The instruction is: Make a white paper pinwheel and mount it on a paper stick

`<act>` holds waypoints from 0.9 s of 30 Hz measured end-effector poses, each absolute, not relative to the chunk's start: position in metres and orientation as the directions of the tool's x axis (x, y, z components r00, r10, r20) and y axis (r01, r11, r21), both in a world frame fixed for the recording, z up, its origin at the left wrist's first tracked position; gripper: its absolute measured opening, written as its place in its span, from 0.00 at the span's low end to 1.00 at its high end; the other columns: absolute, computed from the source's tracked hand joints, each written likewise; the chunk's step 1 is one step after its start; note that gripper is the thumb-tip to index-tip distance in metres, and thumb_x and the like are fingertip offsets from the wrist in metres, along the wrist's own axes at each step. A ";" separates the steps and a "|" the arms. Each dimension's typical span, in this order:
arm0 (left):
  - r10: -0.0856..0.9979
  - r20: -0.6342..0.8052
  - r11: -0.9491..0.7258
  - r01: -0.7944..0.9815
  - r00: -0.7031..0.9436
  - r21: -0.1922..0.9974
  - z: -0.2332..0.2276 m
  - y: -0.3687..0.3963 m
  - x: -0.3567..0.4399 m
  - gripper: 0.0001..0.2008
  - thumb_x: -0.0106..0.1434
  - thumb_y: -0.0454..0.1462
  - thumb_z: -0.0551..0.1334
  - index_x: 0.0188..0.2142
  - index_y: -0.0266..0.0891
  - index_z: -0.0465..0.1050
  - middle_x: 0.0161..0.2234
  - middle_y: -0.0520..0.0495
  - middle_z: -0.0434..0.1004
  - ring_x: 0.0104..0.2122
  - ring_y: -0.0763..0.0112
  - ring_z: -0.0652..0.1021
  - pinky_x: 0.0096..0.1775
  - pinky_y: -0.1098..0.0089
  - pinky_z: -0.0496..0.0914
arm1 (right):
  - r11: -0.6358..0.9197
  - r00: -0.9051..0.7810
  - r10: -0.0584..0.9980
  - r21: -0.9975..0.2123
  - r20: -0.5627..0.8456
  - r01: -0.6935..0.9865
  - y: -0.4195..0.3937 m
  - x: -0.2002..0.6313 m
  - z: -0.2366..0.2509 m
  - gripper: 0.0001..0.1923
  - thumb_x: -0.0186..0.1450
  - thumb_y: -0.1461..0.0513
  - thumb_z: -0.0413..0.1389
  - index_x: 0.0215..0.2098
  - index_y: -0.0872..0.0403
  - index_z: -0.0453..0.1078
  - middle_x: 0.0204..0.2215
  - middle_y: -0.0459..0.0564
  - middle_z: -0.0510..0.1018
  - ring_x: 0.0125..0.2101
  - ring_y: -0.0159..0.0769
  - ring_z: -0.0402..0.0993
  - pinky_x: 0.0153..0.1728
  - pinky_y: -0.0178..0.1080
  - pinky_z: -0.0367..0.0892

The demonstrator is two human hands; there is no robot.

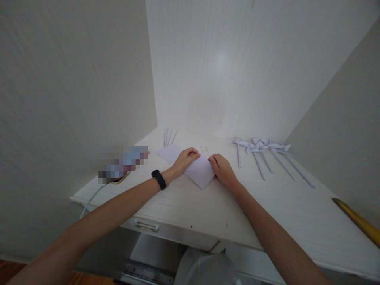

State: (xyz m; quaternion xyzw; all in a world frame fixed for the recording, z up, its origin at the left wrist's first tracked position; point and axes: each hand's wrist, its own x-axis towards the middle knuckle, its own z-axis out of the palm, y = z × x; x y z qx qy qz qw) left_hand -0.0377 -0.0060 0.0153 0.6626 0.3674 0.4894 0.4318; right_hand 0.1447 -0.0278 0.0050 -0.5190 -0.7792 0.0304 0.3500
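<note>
In the head view, the left hand (186, 158) and the right hand (223, 169) press flat with fingers together on a folded white paper sheet (200, 172) lying mid-desk (267, 209), paper pinwheels (261, 152) lying well right.

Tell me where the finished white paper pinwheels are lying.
In the head view, the white paper pinwheels lie in a row on the white wooden desk, right of the right hand, near the back wall.

White desk (208, 213) held finished paper pinwheels (261, 148) at right, thin paper sticks (169, 136) at back; a drawer handle (146, 226) showed below, w/ wooden stick (358, 221) nearby.
</note>
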 end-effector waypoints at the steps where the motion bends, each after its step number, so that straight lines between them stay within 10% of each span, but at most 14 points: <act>1: 0.919 0.323 -0.346 0.068 0.226 0.936 0.014 -0.005 -0.038 0.08 0.53 0.40 0.60 0.28 0.36 0.67 0.25 0.52 0.68 0.27 0.74 0.68 0.31 0.73 0.61 | 0.455 -0.204 0.832 -0.425 0.515 0.782 -0.028 0.145 0.006 0.14 0.66 0.59 0.41 0.30 0.54 0.65 0.30 0.50 0.72 0.33 0.36 0.67 0.35 0.38 0.60; 15: 0.968 0.249 -0.248 0.055 -0.005 0.967 0.006 0.003 -0.042 0.08 0.53 0.38 0.59 0.32 0.36 0.66 0.27 0.51 0.67 0.27 0.74 0.68 0.29 0.73 0.60 | 0.318 -0.002 0.899 -0.648 0.439 0.692 -0.026 0.148 0.008 0.07 0.57 0.59 0.51 0.26 0.54 0.66 0.25 0.47 0.71 0.27 0.33 0.66 0.31 0.37 0.62; 27: 0.968 0.205 -0.204 -0.019 0.147 0.979 0.013 -0.006 -0.044 0.12 0.54 0.41 0.59 0.37 0.39 0.65 0.23 0.54 0.64 0.22 0.77 0.66 0.24 0.75 0.57 | 0.402 0.001 0.865 -0.695 0.501 0.596 -0.028 0.149 0.013 0.03 0.56 0.63 0.50 0.26 0.53 0.65 0.26 0.47 0.71 0.28 0.33 0.67 0.33 0.39 0.65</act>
